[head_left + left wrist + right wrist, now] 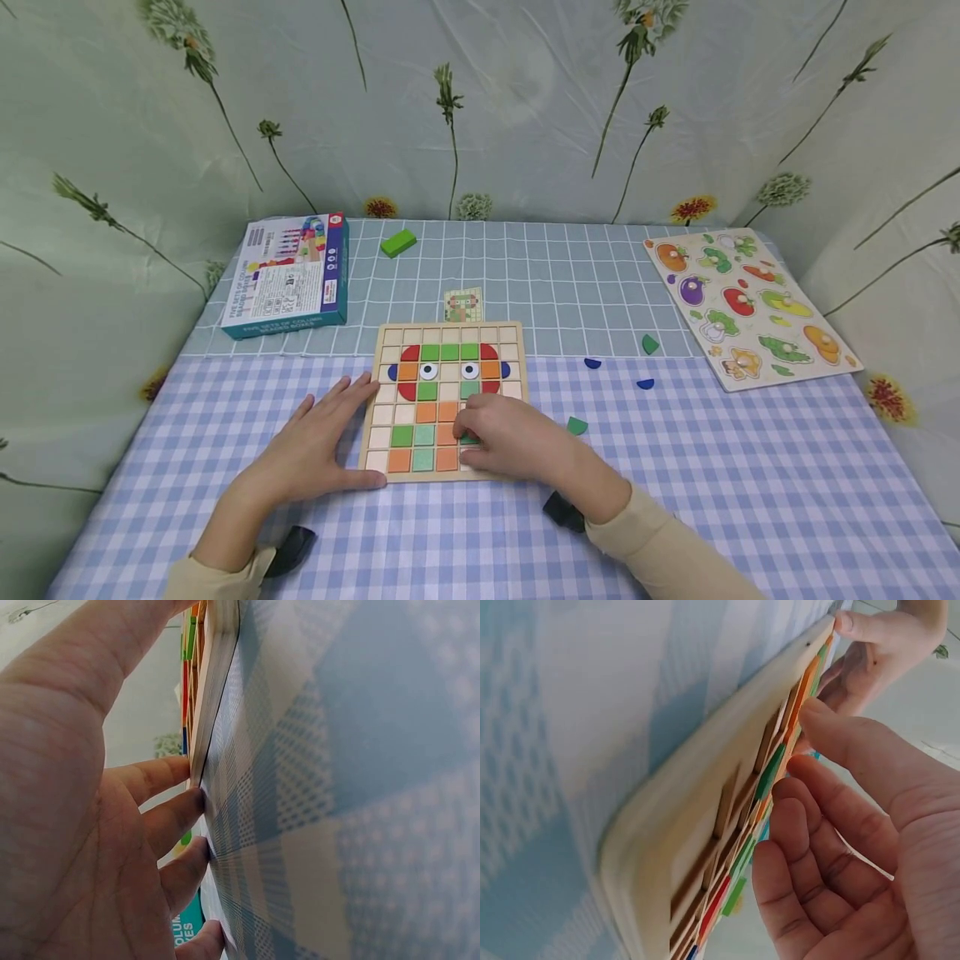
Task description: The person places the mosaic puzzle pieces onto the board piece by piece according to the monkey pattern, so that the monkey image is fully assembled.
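Observation:
A wooden grid board [384,333] lies on the checked cloth, with coloured tiles and rounded pieces forming a face pattern. My left hand [322,442] is spread along the board's left side, its thumb at the lower left corner and its fingertips by the edge. Over the lower right cells is my right hand [517,433], fingers loosely bent. A dark green piece [771,772] sits in the board close to the right fingertips. Between that thumb and index finger I see a gap and nothing gripped. The right hand hides some cells from the head view.
A small pattern card [463,305] lies behind the board. Loose green quarter pieces [577,426] and blue half-rounds [592,363] lie to the right. Farther out are a boxed game [288,275], a green block [398,242] and a vegetable puzzle board [750,308].

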